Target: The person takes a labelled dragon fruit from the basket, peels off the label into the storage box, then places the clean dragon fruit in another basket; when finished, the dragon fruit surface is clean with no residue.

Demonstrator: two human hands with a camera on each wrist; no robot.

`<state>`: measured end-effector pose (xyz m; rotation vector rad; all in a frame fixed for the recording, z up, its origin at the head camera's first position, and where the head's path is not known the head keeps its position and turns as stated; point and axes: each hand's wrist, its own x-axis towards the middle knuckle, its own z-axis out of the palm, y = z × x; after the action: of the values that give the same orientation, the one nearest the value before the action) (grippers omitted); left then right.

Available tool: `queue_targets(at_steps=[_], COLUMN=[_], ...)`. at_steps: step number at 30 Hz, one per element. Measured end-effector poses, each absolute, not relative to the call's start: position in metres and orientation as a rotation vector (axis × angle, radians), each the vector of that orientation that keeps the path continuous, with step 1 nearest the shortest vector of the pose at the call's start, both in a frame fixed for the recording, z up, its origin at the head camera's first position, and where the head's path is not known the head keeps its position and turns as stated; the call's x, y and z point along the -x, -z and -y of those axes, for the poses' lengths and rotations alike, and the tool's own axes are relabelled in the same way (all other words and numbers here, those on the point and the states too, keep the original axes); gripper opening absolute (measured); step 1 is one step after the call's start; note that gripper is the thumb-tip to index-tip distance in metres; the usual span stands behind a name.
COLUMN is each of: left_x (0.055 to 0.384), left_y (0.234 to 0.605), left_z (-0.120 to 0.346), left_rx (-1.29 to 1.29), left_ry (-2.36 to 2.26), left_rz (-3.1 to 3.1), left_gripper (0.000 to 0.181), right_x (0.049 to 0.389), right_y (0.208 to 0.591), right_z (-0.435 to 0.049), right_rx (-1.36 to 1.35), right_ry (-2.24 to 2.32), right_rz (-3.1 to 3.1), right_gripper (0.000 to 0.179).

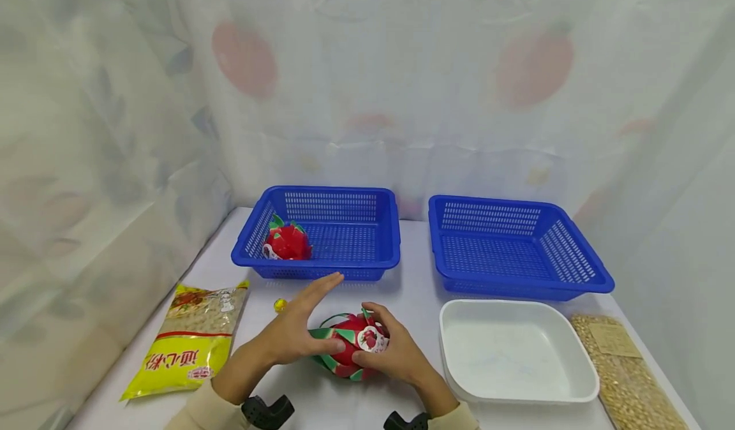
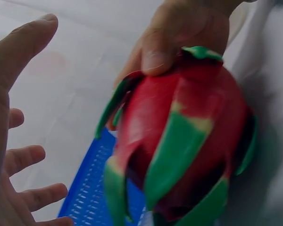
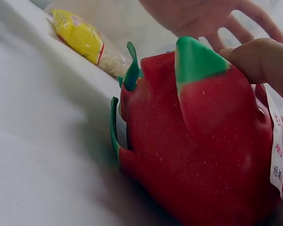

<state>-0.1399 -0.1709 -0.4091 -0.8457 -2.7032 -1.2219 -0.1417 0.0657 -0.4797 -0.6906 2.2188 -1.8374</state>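
A red dragon fruit with green-tipped scales and a round white label sits low over the white table in front of me. My right hand grips it from the right, its thumb curled on the near side; in the right wrist view the label shows at the fruit's edge. My left hand is at the fruit's left with fingers spread. In the left wrist view a gap separates those left fingers from the fruit. The fruit's underside is hidden.
Behind stands a blue basket with another dragon fruit inside. A second blue basket and a white tub are to the right, beside a bag of grains. On the left lie a yellow pasta bag and a small yellow ball.
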Motion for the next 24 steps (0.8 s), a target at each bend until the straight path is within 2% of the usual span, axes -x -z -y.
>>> queue_targets(at_steps=[16, 24], left_x=[0.136, 0.143], left_y=[0.436, 0.445], left_z=[0.156, 0.152], left_rx=[0.859, 0.937], left_ry=[1.349, 1.136], left_rz=[2.878, 2.909], left_gripper=[0.088, 0.077], right_x=[0.142, 0.142], right_y=[0.481, 0.477], right_z=[-0.068, -0.068], right_rx=[0.736, 0.727], right_ry=[1.826, 1.777], right_rz=[-2.223, -2.269], right_gripper=[0.076, 0.074])
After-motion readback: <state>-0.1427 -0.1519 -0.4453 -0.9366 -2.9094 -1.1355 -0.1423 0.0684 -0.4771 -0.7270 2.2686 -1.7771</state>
